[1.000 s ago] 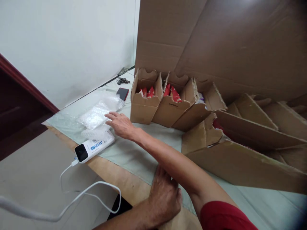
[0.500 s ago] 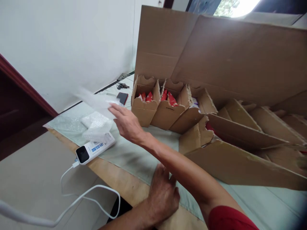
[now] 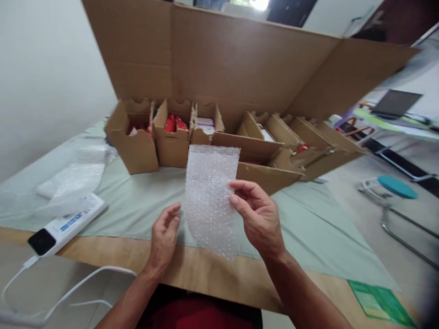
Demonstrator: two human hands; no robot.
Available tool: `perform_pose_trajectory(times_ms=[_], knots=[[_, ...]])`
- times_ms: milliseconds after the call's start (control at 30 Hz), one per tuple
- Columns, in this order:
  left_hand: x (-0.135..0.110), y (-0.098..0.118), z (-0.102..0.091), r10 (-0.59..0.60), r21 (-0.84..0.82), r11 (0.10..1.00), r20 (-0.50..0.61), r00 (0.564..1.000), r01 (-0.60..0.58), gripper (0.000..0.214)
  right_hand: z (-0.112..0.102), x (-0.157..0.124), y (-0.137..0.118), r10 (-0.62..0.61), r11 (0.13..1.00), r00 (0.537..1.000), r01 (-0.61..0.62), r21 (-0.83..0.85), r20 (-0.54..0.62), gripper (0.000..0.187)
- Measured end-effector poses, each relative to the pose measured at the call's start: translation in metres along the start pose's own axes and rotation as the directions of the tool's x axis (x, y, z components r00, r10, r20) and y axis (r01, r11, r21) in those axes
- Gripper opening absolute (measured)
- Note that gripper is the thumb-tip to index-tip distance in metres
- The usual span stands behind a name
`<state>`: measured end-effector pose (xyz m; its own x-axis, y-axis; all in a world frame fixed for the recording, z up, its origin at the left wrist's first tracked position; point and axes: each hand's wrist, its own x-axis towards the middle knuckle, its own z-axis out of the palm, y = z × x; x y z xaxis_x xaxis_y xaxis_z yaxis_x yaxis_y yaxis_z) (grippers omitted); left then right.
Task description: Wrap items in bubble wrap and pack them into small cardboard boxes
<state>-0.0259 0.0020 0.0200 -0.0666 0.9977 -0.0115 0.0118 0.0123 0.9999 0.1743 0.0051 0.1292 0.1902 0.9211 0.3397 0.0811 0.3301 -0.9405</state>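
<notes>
A pale green cloth (image 3: 137, 187) covers most of the table (image 3: 206, 274), and cardboard bins (image 3: 142, 148) stand on it. One bubble-wrap sheet (image 3: 211, 196) is already taken up: your right hand (image 3: 261, 218) pinches it by its right edge, before the bins. Your left hand (image 3: 164, 237) is relaxed just beside it, grasping nothing. The sheet looks flat, unfilled, I judge; more bubble wrap (image 3: 87, 169) lies untouched at left.

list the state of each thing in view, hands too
right hand: pinching a bubble wrap piece by its right edge
bubble wrap piece: held up, lower end curving
left hand: partly open, gripping nothing
white device: cable plugged in, partly covered by other bubble wrap
cardboard bins: open-topped, left two holding red packets
laptop: open
</notes>
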Motion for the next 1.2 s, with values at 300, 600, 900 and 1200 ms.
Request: perform_pose_trajectory(times_ms=[300, 600, 900, 1200], knots=[[-0.042, 0.042, 0.051, 0.005, -0.178, 0.983, 0.309, 0.951, 0.052, 0.071, -0.038, -0.037, 0.013, 0.018, 0.977, 0.958, 0.044, -0.208, 0.287, 0.05], [-0.036, 0.032, 0.072, -0.196, -0.304, 0.91, 0.284, 0.939, 0.282, 0.037, -0.055, -0.058, 0.044, 0.024, 0.895, 0.937, 0.136, -0.426, 0.349, 0.044], [-0.025, 0.033, 0.051, -0.277, -0.115, 0.949, 0.15, 0.949, 0.295, 0.029, -0.065, -0.057, 0.033, 0.085, 0.928, 0.978, -0.009, -0.372, 0.189, 0.019], [-0.005, 0.036, 0.021, -0.224, 0.356, 0.928, 0.304, 0.926, 0.108, 0.041, -0.113, -0.098, 0.046, 0.326, 0.793, 0.943, -0.314, -0.522, -0.072, 0.036]])
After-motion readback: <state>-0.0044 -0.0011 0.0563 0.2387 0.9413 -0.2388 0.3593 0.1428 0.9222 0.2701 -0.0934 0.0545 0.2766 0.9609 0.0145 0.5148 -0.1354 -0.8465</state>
